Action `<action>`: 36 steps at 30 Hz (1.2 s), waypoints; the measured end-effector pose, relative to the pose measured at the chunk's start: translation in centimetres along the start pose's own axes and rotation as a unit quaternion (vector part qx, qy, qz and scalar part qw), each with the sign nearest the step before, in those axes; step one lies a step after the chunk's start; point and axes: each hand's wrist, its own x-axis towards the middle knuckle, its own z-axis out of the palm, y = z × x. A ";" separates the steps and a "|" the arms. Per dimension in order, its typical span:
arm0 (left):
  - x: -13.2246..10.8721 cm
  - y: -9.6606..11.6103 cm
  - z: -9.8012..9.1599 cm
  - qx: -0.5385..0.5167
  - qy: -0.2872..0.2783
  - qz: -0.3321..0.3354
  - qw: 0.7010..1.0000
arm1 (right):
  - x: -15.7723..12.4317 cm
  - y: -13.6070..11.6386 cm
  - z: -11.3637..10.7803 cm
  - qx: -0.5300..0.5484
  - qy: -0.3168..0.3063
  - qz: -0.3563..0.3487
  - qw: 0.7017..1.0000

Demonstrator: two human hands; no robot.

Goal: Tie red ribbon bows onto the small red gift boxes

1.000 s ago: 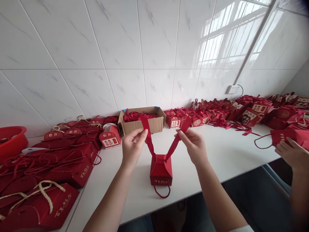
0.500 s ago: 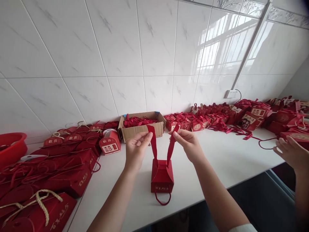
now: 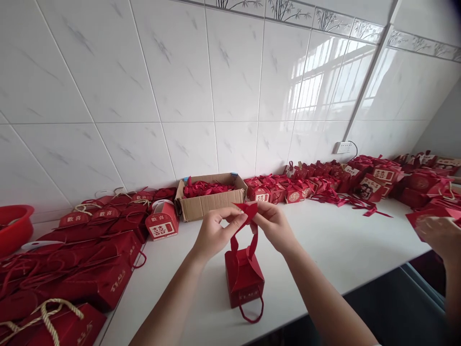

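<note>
A small red gift box (image 3: 246,283) stands on the white table in front of me, slightly turned, with a cord handle hanging at its near side. Red ribbon (image 3: 254,242) rises from its top in two strands. Above the box, my left hand (image 3: 219,230) pinches one ribbon end between thumb and fingers. My right hand (image 3: 274,225) pinches the other end close beside it. The two ends cross between my fingertips, and the fingers partly hide the crossing.
Red boxes with cord handles (image 3: 118,269) crowd the left side. A cardboard box (image 3: 212,204) of red ribbons stands by the wall, next to a box with white characters (image 3: 162,226). Several finished-looking red boxes (image 3: 295,190) line the back right. Another person's hand (image 3: 441,235) holds red card at right.
My hands have come together, bringing the separate ribbon ends across each other. The box has turned slightly. At right, the other person's hand now has a red piece under it.
</note>
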 end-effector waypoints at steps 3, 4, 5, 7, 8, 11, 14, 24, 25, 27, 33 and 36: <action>0.5 0.2 0.0 0.039 -0.001 -0.006 0.999 | -0.1 0.3 -0.1 0.012 -0.055 -0.020 0.998; 0.6 0.2 0.0 0.051 -0.006 -0.007 0.999 | -0.1 0.5 -0.2 0.019 -0.057 -0.020 0.998; 0.6 0.1 0.0 0.057 -0.016 -0.008 0.998 | -0.2 0.7 -0.2 0.026 -0.052 -0.018 0.998; 0.5 0.1 0.0 0.046 -0.037 -0.015 0.998 | -0.1 1.1 -0.2 0.033 -0.038 -0.015 0.999; 0.5 0.0 0.0 0.027 -0.052 -0.025 0.998 | -0.1 1.4 -0.2 0.037 -0.037 -0.013 0.999; 0.4 -0.4 -0.2 -0.061 -0.110 -0.081 0.989 | 0.2 2.0 -0.7 0.054 -0.064 -0.015 0.996; 0.2 -1.0 -0.5 -0.153 -0.142 -0.153 0.966 | 0.3 1.8 -1.7 -0.011 -0.134 -0.052 0.990; -0.9 -1.3 -1.4 -0.104 -0.207 -0.171 0.958 | 0.1 0.4 -3.4 -0.454 -0.169 -0.310 0.818; -1.0 -1.2 -1.4 -0.054 -0.204 -0.152 0.965 | 0.1 0.7 -3.3 -0.449 -0.164 -0.314 0.821; -1.5 -1.2 -1.1 0.086 -0.161 -0.092 0.979 | -0.1 1.5 -3.1 -0.415 -0.143 -0.309 0.844; -5.9 -3.6 -3.6 0.491 0.017 -0.004 0.871 | -5.0 4.6 -5.4 -0.262 0.084 -0.158 0.948; -9.8 -5.8 -7.2 0.559 0.038 -0.149 0.815 | -9.4 6.8 -8.7 -0.257 0.154 -0.005 0.954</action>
